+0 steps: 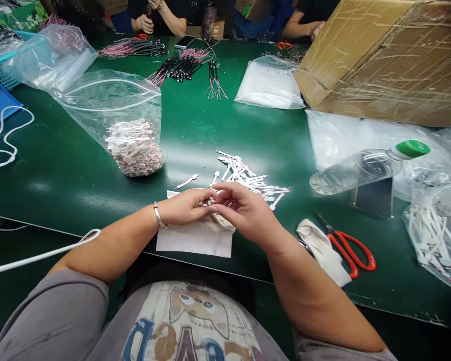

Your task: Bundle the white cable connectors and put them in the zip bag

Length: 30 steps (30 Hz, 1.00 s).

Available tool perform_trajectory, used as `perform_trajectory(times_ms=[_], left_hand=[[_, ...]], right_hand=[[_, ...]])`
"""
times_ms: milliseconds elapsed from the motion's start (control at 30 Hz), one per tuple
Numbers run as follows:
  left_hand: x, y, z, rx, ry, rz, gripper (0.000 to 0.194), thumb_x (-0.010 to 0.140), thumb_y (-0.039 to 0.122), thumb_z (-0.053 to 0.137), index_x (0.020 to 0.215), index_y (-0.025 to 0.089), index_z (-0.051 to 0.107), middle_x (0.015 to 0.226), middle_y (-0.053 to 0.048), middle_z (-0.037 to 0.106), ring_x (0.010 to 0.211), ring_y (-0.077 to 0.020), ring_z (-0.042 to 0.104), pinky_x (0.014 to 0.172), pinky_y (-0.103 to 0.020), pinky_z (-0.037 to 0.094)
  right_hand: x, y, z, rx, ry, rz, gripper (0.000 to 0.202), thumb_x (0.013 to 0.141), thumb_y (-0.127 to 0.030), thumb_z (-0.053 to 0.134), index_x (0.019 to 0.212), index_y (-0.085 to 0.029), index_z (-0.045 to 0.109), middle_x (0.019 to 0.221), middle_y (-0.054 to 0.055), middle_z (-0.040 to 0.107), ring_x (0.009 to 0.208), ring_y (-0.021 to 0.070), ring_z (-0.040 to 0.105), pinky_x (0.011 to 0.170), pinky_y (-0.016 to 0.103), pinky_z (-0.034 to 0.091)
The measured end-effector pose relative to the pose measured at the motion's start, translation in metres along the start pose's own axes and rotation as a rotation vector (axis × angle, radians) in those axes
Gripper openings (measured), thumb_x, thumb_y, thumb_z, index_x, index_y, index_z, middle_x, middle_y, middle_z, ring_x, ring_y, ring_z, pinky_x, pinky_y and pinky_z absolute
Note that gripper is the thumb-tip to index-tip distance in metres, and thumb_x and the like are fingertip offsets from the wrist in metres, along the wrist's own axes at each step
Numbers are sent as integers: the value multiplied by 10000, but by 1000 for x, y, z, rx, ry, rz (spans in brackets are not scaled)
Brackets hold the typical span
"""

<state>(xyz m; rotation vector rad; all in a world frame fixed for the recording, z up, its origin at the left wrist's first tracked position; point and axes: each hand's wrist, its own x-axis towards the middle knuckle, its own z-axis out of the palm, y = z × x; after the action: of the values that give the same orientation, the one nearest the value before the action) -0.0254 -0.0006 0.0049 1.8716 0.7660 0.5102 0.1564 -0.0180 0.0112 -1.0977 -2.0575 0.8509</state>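
My left hand (190,205), with a silver bracelet at the wrist, is closed around a small bunch of short white cable pieces (207,201), whose ends show by the thumb. My right hand (248,213) meets it, thumb and fingers curled around the same spot; what lies between its fingertips is mostly hidden. Under both hands lies a white sheet (195,244), with a crumpled pale cloth (224,222) partly covered by the right hand. Just beyond the fingers spreads a loose pile of white cable pieces (244,173), with a single piece (187,181) apart at the left.
A clear bag of white pieces (135,148) stands left. Red-handled scissors (351,248), a white cloth (321,250) and a tilted green-capped bottle (361,170) lie right. A carton (383,60) stands behind. Black-and-pink wires (180,67) lie across the table near other people's hands (146,23).
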Motion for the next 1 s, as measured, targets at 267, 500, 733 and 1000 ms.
perform_trajectory(times_ms=[267,500,733,1000], left_hand=[[0,1,5,-96,96,27,263,845,200,460,1054,191,619,1050,-61,630,990,-172,555,890,-251,372],[6,-2,11,-427,241,-113,149,802,230,562,909,161,641,933,-57,650,928,-154,580,910,-287,389],[5,4,-1,-1228,516,-324,158,815,114,532,965,127,581,997,-94,650,968,-188,619,895,-356,448],[6,1,-2,-1296,483,-361,156,821,94,497,914,100,621,991,-108,650,935,-185,630,895,-339,455]], right_hand=[[0,-6,-4,31,160,-158,110,820,-225,575,895,-215,655,764,19,653,688,138,582,641,269,451],[3,-2,-8,89,440,110,153,821,-317,568,807,-189,651,718,19,628,657,144,574,630,277,455],[8,8,-1,292,-75,442,435,853,-539,407,797,-153,599,705,43,617,564,132,579,455,224,403],[9,1,7,501,-166,623,441,805,-569,470,764,-142,571,668,41,605,501,104,561,365,170,333]])
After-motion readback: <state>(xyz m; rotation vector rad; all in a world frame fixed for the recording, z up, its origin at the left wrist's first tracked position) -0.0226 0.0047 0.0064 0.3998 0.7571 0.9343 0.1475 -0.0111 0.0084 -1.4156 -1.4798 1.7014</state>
